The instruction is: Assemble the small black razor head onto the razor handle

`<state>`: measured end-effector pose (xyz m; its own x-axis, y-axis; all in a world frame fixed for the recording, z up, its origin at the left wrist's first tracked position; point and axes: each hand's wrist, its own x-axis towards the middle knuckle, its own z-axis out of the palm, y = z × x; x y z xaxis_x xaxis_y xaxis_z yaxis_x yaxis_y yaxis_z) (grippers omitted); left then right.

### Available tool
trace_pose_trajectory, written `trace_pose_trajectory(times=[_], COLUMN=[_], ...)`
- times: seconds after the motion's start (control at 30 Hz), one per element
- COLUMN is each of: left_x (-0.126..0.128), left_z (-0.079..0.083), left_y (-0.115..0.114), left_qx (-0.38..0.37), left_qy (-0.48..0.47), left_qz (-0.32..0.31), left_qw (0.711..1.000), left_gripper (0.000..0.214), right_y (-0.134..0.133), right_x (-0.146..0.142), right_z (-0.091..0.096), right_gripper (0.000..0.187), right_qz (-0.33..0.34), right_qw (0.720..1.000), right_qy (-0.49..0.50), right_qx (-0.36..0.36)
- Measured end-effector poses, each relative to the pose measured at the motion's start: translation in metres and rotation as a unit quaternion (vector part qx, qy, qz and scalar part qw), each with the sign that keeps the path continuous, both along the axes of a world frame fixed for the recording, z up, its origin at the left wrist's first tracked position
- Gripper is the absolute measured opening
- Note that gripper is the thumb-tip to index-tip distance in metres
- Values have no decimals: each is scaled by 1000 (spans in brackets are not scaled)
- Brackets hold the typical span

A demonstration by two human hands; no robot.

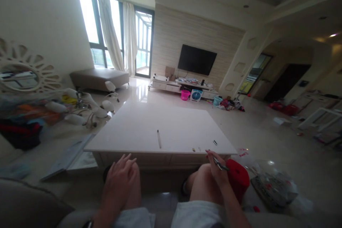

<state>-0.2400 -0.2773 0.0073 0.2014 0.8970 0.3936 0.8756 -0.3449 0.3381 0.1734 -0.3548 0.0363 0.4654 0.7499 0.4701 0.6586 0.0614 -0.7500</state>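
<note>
My left hand (121, 174) lies on my left knee with its fingers stretched out and nothing in them. At the table's front right edge, my right hand (217, 172) grips a dark pen (220, 164) with a silvery part, held over my right knee. Just beyond it on the white table (128, 124) lies a short dark piece with a light band, like a pen cap (215, 142). Two tiny bits, one yellowish (193, 149), sit near the front edge. A slim pale pen with a dark end (159, 139) lies left of them.
A red round stool or bin (237, 178) stands beside my right leg. Clear plastic packaging (275, 185) lies on the floor to the right. Left of the table are a lamp with white shades (76, 119) and piled bags. A television (197, 60) hangs on the far wall.
</note>
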Motion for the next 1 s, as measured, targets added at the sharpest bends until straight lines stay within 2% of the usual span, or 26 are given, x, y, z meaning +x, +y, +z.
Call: trace_pose_trajectory(times=[0.1, 0.2, 0.3, 0.37, 0.43, 0.53, 0.63, 0.7, 0.77, 0.83, 0.9, 0.93, 1.0], left_x=[0, 8, 16, 20, 25, 32, 42, 50, 61, 75, 92, 102, 124], left_z=[-7, -9, -2, 3, 2, -17, -39, -41, -30, -8, 17, 30, 51], left_y=[13, 14, 3, -11, -28, -55, -72, -75, -73, -67, -58, -52, -35], left_qx=[-33, -44, -34, -26, -23, -31, -66, -104, -158, -229, -293, -299, -260], left_qy=[36, 74, 88, 88, 84, 76, 54, 17, -39, -100, -154, -178, -232], left_qz=[32, 42, 28, 11, -16, -52, -72, -89, -110, -132, -154, -160, -163], left_qw=[998, 995, 995, 996, 996, 995, 994, 990, 981, 959, 931, 924, 923], left_gripper=[37, 32, 35, 39, 44, 42, 32, 24, 18, 20, 24, 24, 32], right_y=[13, 12, 3, -4, -13, -25, -32, -33, -33, -27, -10, 3, 37], right_x=[-4, -12, -17, -18, -19, -25, -38, -48, -56, -62, -66, -68, -71], right_z=[-15, -28, -34, -37, -41, -43, -36, -26, -13, -1, 11, 18, 32], right_gripper=[39, 26, 26, 23, 25, 36, 33, 27, 26, 30, 33, 31, 24], right_qz=[36, 58, 68, 82, 94, 128, 168, 177, 178, 173, 180, 187, 208], right_qw=[988, 955, 924, 914, 914, 913, 915, 925, 944, 967, 979, 980, 975], right_qy=[-107, -216, -294, -324, -338, -334, -292, -249, -187, -103, -13, 21, 70], right_qx=[-107, -195, -235, -229, -204, -199, -223, -226, -206, -155, -94, -71, -47])
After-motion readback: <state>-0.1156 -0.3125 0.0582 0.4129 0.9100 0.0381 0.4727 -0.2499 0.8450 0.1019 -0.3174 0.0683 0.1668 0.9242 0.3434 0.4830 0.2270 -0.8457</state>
